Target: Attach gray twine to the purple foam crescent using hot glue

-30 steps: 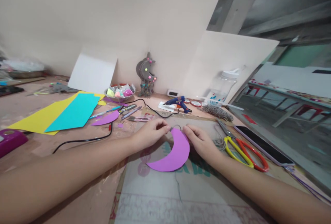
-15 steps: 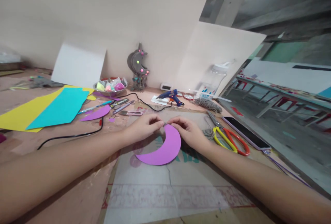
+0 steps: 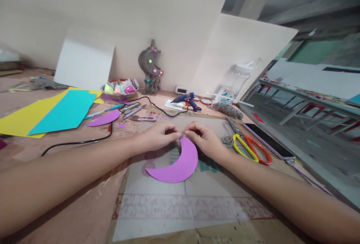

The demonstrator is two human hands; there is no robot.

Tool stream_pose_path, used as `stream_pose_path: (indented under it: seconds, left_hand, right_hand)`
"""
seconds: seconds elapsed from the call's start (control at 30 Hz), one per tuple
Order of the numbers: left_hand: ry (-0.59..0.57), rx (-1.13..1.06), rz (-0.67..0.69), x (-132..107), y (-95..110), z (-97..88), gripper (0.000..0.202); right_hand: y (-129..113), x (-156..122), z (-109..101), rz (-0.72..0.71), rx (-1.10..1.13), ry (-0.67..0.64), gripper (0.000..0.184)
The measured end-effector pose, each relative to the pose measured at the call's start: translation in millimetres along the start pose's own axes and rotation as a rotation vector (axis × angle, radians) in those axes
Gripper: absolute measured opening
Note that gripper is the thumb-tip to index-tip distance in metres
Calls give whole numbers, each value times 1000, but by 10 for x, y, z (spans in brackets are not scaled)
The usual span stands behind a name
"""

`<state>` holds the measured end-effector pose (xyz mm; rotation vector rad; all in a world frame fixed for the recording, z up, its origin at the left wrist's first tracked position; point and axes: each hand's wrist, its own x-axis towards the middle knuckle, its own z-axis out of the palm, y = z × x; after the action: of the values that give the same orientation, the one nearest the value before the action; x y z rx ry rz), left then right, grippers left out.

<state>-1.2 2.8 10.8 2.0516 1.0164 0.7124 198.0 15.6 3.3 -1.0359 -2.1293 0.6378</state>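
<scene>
A purple crescent moon (image 3: pixel 187 165), cut from what looks like foam sheet or card, hangs tip-up over the work surface in front of me. My left hand (image 3: pixel 163 136) pinches at its upper tip from the left, thumb and forefinger pressed together. From the right, my right hand (image 3: pixel 204 139) pinches at the same tip. A tiny greyish bit, perhaps yarn, shows between the fingertips; the fingers hide most of it. Beyond my right hand lie scissors (image 3: pixel 244 147) with one yellow and one orange handle, close to a ball of grey yarn (image 3: pixel 227 110).
A blue glue gun (image 3: pixel 186 100) rests at the back, its black cord running left. Yellow sheet (image 3: pixel 19 118) and turquoise sheet (image 3: pixel 63 112) lie left. A phone (image 3: pixel 268 140), bottle (image 3: pixel 234 82), thread snips (image 3: pixel 143 118), bowl of colourful packets (image 3: pixel 120 89) and grey moon ornament (image 3: pixel 149 64) surround the mat.
Both hands stay pinched at the crescent's tip, with the fingertips shifted slightly right. The crescent has swung or tilted a little. The whole view has moved slightly.
</scene>
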Motion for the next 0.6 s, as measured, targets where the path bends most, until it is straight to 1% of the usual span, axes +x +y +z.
stream_pose_path:
  seconds: [0.1, 0.3, 0.47, 0.53, 0.6]
  left_hand:
    - [0, -3, -5, -7, 11, -1, 23]
    - [-13, -8, 53, -8, -47, 6, 23]
    - [-3, -20, 44, -10, -40, 11, 21]
    - [9, -55, 37, -12, -31, 12, 21]
    - [38, -96, 22, -12, -29, 12, 22]
  right_hand:
    - [10, -2, 1, 7, -14, -6, 17]
    - [38, 2, 9, 9, -26, -30, 18]
    - [66, 7, 16, 15, -14, -73, 19]
    - [76, 10, 19, 52, 9, -59, 20]
    - [82, 13, 17, 91, 65, -5, 22]
